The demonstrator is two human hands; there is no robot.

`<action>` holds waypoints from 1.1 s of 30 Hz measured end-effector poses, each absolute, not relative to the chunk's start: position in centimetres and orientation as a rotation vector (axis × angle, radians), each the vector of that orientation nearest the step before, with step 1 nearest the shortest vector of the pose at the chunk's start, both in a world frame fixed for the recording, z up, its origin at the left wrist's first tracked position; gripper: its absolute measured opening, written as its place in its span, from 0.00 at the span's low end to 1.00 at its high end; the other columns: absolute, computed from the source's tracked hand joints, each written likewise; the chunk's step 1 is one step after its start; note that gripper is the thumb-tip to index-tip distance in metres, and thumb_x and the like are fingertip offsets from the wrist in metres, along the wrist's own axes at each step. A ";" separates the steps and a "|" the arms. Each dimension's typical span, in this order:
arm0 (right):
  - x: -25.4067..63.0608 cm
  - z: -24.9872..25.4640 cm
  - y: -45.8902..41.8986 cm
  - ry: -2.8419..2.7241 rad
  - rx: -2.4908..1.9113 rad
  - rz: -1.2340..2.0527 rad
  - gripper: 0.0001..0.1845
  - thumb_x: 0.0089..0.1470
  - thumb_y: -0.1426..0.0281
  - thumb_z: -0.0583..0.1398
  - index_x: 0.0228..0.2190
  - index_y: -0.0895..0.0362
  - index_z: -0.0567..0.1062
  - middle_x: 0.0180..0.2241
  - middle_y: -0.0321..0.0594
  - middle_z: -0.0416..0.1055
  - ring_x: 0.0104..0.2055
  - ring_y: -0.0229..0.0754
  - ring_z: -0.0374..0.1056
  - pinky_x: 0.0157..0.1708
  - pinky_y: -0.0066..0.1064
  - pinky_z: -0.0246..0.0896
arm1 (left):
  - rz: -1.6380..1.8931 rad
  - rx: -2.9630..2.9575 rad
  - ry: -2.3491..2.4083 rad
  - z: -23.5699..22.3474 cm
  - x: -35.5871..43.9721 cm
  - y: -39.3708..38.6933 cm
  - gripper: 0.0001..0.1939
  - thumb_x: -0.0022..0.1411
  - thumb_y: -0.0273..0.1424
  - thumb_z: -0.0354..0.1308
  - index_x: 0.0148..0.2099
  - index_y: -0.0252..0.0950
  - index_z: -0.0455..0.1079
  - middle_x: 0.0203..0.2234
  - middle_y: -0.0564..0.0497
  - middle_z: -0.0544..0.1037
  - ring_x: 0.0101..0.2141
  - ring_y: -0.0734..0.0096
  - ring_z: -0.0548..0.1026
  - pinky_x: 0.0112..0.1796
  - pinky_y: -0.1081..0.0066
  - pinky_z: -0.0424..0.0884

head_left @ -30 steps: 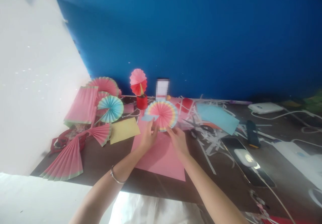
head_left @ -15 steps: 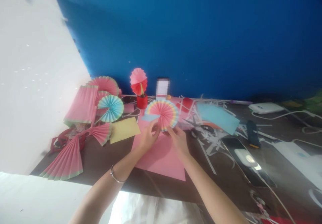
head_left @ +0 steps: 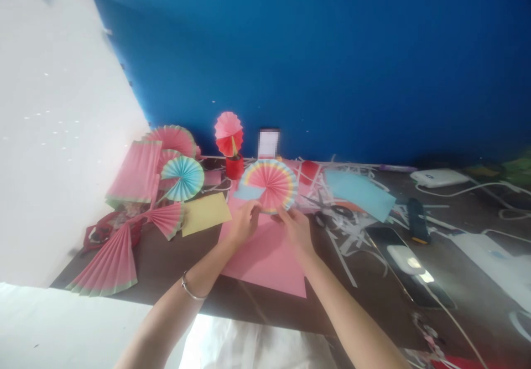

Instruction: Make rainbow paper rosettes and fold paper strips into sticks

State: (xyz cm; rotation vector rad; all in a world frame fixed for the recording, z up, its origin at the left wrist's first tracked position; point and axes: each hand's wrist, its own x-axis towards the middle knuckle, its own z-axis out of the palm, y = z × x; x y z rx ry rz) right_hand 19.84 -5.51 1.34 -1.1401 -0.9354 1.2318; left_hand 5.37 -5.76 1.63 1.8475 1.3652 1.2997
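Note:
A round pleated paper fan [head_left: 269,183], pink in the middle with a rainbow rim, stands tilted up over a pink paper sheet [head_left: 265,258]. My left hand [head_left: 244,222] pinches its lower left edge, fingers closed on the paper. My right hand [head_left: 296,228] grips its lower right edge in the same way. A light blue wedge of the fan [head_left: 248,193] shows at the left, just above my left fingers. Both hands hover above the pink sheet on the dark table.
Several folded fans lie at the left: a blue-green one [head_left: 182,178], pink ones [head_left: 110,264]. A yellow sheet [head_left: 205,214], a red cup with a fan [head_left: 233,165], a blue sheet [head_left: 359,195], white paper strips, a phone [head_left: 409,269], cables and a white wall at the left.
The fan has risen slightly and tilted more upright. Both hands shifted a little closer together under it, still gripping its lower edge.

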 end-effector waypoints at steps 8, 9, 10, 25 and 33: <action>19.7 1.8 -5.6 -0.909 -1.052 1.323 0.17 0.38 0.59 0.67 0.28 0.59 0.76 0.26 0.37 0.73 0.32 0.41 0.71 0.41 0.37 0.67 | 1.344 1.732 1.314 1.8 5.9 -6.0 0.13 0.62 0.35 0.46 0.39 0.34 0.68 0.31 0.46 0.75 0.32 0.69 0.73 0.33 0.70 0.70; 19.7 1.9 -5.6 -0.914 -1.040 1.331 0.17 0.38 0.59 0.66 0.28 0.59 0.76 0.27 0.37 0.73 0.32 0.41 0.71 0.41 0.37 0.67 | 1.346 1.704 1.304 1.8 6.0 -6.0 0.13 0.62 0.36 0.47 0.40 0.34 0.68 0.32 0.45 0.75 0.33 0.68 0.74 0.32 0.70 0.70; 19.6 1.9 -5.6 -0.920 -1.025 1.340 0.17 0.39 0.59 0.66 0.28 0.59 0.76 0.28 0.38 0.73 0.33 0.42 0.71 0.42 0.38 0.66 | 1.349 1.673 1.303 1.8 6.1 -6.1 0.14 0.61 0.36 0.48 0.42 0.34 0.67 0.33 0.44 0.75 0.34 0.67 0.74 0.31 0.70 0.70; 19.2 2.4 -6.2 -1.006 -1.016 1.350 0.17 0.42 0.59 0.64 0.31 0.60 0.76 0.30 0.41 0.75 0.35 0.46 0.72 0.40 0.39 0.68 | 1.389 1.640 1.274 0.5 6.6 -5.8 0.19 0.59 0.38 0.52 0.50 0.35 0.62 0.41 0.43 0.73 0.38 0.65 0.73 0.38 0.65 0.72; 19.5 2.4 -6.0 -0.968 -1.092 1.259 0.17 0.40 0.58 0.65 0.28 0.59 0.76 0.28 0.40 0.75 0.32 0.44 0.72 0.40 0.38 0.68 | 1.445 1.561 1.151 1.1 5.8 -5.3 0.15 0.60 0.37 0.51 0.47 0.35 0.65 0.41 0.43 0.73 0.40 0.66 0.73 0.42 0.65 0.70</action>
